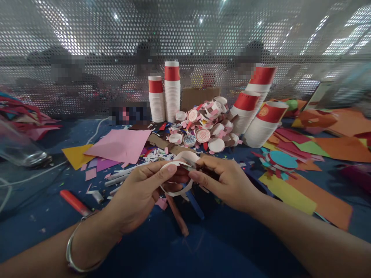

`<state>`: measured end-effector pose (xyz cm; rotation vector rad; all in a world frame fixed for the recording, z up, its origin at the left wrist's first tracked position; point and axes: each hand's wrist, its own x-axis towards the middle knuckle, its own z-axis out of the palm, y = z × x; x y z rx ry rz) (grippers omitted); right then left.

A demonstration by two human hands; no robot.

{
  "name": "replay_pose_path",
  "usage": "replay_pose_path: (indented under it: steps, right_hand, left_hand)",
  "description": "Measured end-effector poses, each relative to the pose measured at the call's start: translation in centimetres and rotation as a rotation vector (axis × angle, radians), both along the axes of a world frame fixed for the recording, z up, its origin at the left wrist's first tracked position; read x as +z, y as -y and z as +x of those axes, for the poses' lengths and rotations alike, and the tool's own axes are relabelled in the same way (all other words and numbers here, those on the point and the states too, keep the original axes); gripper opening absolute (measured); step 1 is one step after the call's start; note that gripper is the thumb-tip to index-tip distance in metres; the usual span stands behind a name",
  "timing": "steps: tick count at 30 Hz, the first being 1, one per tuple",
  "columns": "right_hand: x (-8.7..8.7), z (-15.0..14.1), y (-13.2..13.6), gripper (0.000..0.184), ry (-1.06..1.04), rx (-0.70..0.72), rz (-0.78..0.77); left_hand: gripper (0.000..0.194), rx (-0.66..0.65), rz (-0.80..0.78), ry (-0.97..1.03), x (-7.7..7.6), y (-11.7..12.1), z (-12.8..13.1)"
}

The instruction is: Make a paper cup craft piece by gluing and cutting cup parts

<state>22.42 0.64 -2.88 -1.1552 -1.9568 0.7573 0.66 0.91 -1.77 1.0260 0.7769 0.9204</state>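
Observation:
Near the middle of the head view, my left hand [145, 185] is closed on a white paper ring [174, 193], pinching its rim between thumb and fingers. My right hand [226, 179] is closed at the ring's right side. From its fingers a thin grey blade [187, 166], apparently of scissors, points left over the rim; the handles are mostly hidden. Behind the ring shows a white round paper piece [187, 155], partly covered by my fingers. Below the ring lie a brown stick [178, 218] and a blue stick [194, 204], their upper ends hidden.
Cut cup bases [203, 135] form a pile ahead, among stacked paper cups [172, 92] and leaning stacks [265, 123]. Pink paper [118, 146] and a red-handled tool [74, 201] lie left; orange paper [324, 200] and a turquoise-topped craft piece [282, 159] lie right. A perforated screen [185, 34] stands behind.

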Motion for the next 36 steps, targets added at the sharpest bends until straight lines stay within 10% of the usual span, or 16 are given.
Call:
replay_pose_path:
  steps: [36]
  right_hand:
    - [0.0, 0.1, 0.7, 0.033, 0.041, 0.017, 0.236]
  left_hand:
    - [0.016, -0.115, -0.042, -0.027, 0.3, -0.1, -0.4]
